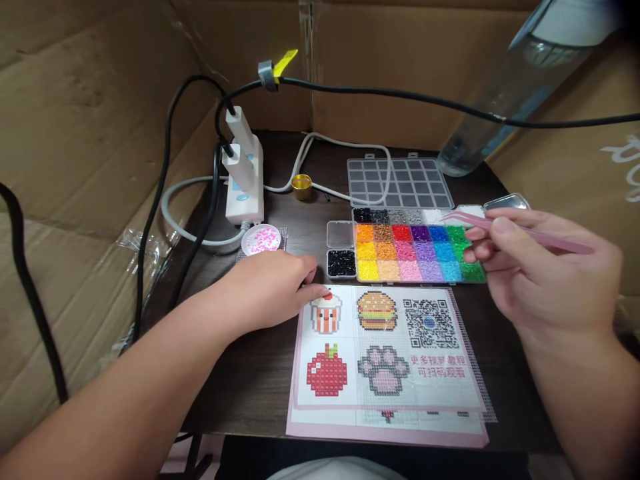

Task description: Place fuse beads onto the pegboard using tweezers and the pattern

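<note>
hands (555,273) and forearms (195,340) are bare — pale grey clothing (335,471) shows below

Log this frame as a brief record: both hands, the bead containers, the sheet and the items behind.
Left hand: fingers at the top edge of the pattern sheet, by the cupcake
Right hand: holds pink tweezers, tips near white beads
Bead box: open, many colours
Small case: open, black beads
White dish: pink and white beads
Sheet pictures: cupcake, burger, apple, paw, QR code
Behind: power strip, gold cup
</note>
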The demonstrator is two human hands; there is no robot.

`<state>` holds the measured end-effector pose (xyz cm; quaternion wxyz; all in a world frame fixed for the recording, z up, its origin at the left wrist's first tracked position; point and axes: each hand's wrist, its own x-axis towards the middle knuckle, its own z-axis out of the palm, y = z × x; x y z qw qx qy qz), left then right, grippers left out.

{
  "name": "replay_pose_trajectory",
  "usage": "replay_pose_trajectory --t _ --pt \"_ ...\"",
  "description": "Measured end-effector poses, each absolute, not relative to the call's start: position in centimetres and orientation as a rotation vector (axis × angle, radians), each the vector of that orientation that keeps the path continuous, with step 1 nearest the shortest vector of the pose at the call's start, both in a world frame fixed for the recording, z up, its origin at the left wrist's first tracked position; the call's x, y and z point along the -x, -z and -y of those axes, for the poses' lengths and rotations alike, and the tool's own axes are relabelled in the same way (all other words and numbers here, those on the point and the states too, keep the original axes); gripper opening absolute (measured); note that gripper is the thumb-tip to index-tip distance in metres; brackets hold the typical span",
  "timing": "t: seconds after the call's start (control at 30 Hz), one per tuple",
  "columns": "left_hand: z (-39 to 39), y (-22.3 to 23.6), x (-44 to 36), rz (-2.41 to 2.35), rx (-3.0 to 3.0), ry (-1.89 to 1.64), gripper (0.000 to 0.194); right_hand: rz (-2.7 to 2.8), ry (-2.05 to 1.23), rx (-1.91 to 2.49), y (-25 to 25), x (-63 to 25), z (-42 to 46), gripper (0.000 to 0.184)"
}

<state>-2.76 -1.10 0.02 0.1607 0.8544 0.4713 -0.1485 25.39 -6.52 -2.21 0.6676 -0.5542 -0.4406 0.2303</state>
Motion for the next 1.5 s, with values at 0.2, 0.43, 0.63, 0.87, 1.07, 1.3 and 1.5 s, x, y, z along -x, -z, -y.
replay_pose_trajectory --t 0.2,0.43,0.63,0.87,1.07,1.3,1.5 --pt "1.4 0.2 2.4 -1.417 -2.451 0.439 0.050 1.053 -0.466 1.307 2.4 -25.1 6.8 0.006" --pt "1.4 0.3 2.2 -1.453 -2.459 0.447 0.051 1.040 -0.432 1.376 3.5 -26.3 5.8 0.015" --pt "1.1 0.3 2.4 -1.467 -2.458 0.390 0.046 1.054 -0.412 1.480 3.3 -27.8 4.8 0.022" --pt "1.3 0.0 2.3 -1.463 -2.448 0.299 0.042 1.242 -0.402 1.493 3.1 -28.5 4.1 0.015" --pt "1.3 -0.1 2.2 -1.468 -2.420 0.286 0.040 1.243 -0.381 1.538 3.4 -28.5 3.1 0.016" --pt "1.1 -0.2 2.2 -1.431 -2.402 0.303 0.038 1.304 -0.416 1.529 4.1 -28.6 1.8 0.016" --pt "1.3 0.0 1.9 -1.489 -2.428 0.338 0.035 1.376 -0.470 1.518 4.5 -28.7 1.7 0.018"
